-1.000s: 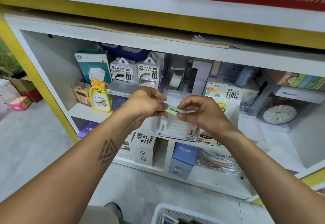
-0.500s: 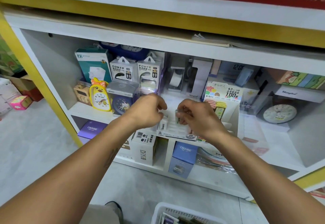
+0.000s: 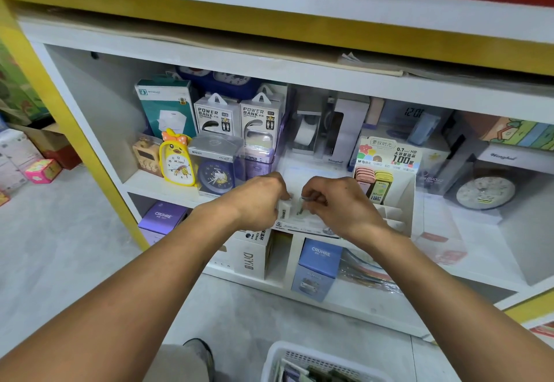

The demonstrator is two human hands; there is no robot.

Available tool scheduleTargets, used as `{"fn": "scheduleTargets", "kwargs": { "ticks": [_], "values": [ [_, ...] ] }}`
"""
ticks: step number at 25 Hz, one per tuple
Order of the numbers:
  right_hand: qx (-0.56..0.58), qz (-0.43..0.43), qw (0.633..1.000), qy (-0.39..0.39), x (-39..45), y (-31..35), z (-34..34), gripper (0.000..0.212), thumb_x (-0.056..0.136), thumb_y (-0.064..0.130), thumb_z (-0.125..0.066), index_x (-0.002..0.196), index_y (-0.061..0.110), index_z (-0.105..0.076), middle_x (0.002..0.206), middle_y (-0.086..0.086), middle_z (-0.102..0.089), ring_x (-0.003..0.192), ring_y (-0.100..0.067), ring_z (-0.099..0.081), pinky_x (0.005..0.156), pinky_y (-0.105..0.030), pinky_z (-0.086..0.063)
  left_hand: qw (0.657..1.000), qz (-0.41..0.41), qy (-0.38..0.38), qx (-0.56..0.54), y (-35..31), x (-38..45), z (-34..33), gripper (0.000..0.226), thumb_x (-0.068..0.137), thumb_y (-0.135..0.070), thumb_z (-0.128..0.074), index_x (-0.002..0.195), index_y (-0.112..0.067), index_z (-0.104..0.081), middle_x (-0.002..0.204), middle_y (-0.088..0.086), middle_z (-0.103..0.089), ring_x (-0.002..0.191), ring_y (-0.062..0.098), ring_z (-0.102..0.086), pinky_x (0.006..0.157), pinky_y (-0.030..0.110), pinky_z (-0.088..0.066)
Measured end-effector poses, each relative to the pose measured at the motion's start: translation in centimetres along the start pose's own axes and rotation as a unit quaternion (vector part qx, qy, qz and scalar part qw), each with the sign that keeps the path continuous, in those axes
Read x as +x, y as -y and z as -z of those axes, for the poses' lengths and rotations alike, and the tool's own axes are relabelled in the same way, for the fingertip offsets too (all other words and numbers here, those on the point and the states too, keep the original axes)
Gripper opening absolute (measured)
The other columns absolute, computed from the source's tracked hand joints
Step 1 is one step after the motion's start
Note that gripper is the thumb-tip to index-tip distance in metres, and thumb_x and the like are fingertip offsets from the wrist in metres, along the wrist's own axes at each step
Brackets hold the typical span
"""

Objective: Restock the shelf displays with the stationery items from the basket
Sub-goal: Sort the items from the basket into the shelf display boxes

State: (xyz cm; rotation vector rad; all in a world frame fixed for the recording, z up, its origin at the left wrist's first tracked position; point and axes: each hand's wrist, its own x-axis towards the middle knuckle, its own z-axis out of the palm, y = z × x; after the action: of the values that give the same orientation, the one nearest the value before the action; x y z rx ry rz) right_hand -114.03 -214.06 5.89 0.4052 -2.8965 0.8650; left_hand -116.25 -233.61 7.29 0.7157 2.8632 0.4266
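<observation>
Head view: nearest, at the bottom edge, the white basket (image 3: 302, 357) on the floor still carries stationery, so restocking is, as I judge it, far from done. Further out, both hands meet over a white display box (image 3: 308, 225) at the front of the shelf (image 3: 156, 185). The left hand (image 3: 257, 198) pinches a small white item (image 3: 284, 209) standing in the box; the right hand (image 3: 338, 201) pinches a small greenish item (image 3: 299, 208) just beside it, seemingly slotting it in. Behind stand clocks and power-bank packs.
</observation>
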Motion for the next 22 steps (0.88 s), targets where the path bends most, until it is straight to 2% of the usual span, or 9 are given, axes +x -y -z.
{"fn": "scheduleTargets", "kwargs": {
  "ticks": [4, 7, 9, 11, 15, 22],
  "values": [
    [-0.024, 0.013, 1.000, 0.004, 0.0, 0.2, 0.3, 0.005, 0.090, 0.021, -0.072, 0.093, 0.025, -0.072, 0.082, 0.008, -0.070, 0.078, -0.011, -0.065, 0.074, -0.032, -0.057, 1.000, 0.014, 0.004, -0.010, 0.0, 0.0, 0.0, 0.049, 0.086, -0.005, -0.055, 0.133, -0.019, -0.057, 0.133, -0.001, -0.054, 0.116, 0.019, -0.057, 0.093, 0.035, -0.052],
    [-0.032, 0.009, 0.999, 0.020, -0.1, 0.2, 0.3, 0.005, 0.091, 0.021, -0.070, 0.094, 0.024, -0.073, 0.086, 0.006, -0.071, 0.079, -0.013, -0.066, 0.075, -0.033, -0.056, 1.000, 0.017, 0.001, -0.017, -0.2, -0.1, 0.1, 0.050, 0.086, -0.005, -0.056, 0.133, -0.021, -0.058, 0.134, -0.001, -0.051, 0.115, 0.019, -0.058, 0.092, 0.031, -0.051],
    [-0.064, 0.008, 0.997, 0.046, -0.1, 0.3, 0.1, 0.011, 0.093, 0.018, -0.065, 0.099, 0.021, -0.074, 0.095, 0.001, -0.072, 0.087, -0.018, -0.066, 0.080, -0.036, -0.055, 0.999, 0.033, 0.005, -0.031, -0.4, -0.2, 0.2, 0.052, 0.086, -0.007, -0.057, 0.135, -0.025, -0.058, 0.134, 0.000, -0.050, 0.113, 0.020, -0.060, 0.081, 0.025, -0.050],
    [-0.107, 0.018, 0.992, 0.070, 0.1, 0.4, -0.1, 0.019, 0.097, 0.014, -0.058, 0.106, 0.015, -0.074, 0.104, -0.003, -0.072, 0.097, -0.023, -0.065, 0.085, -0.037, -0.053, 0.994, 0.068, 0.034, -0.078, -0.5, -0.3, 0.1, 0.054, 0.085, -0.012, -0.059, 0.136, -0.029, -0.053, 0.130, 0.002, -0.054, 0.104, 0.020, -0.064, 0.071, 0.026, -0.055],
    [-0.064, -0.020, 0.996, 0.059, 0.1, 0.8, -0.4, 0.020, 0.096, 0.014, -0.058, 0.106, 0.020, -0.074, 0.103, -0.003, -0.072, 0.093, -0.021, -0.067, 0.084, -0.036, -0.055, 0.985, 0.079, 0.089, -0.126, -0.6, -0.5, -0.4, 0.053, 0.084, -0.014, -0.062, 0.131, -0.026, -0.041, 0.121, 0.005, -0.058, 0.100, 0.025, -0.066, 0.075, 0.043, -0.060],
    [-0.083, -0.027, 0.994, 0.062, -0.1, 1.3, -0.6, 0.019, 0.097, 0.018, -0.056, 0.107, 0.017, -0.073, 0.106, -0.007, -0.071, 0.098, -0.026, -0.067, 0.086, -0.039, -0.055, 0.985, 0.076, 0.096, -0.118, -0.2, -0.6, -0.4, 0.054, 0.083, -0.011, -0.061, 0.129, -0.026, -0.038, 0.119, 0.008, -0.060, 0.104, 0.025, -0.064, 0.075, 0.044, -0.060]
  ]
}}
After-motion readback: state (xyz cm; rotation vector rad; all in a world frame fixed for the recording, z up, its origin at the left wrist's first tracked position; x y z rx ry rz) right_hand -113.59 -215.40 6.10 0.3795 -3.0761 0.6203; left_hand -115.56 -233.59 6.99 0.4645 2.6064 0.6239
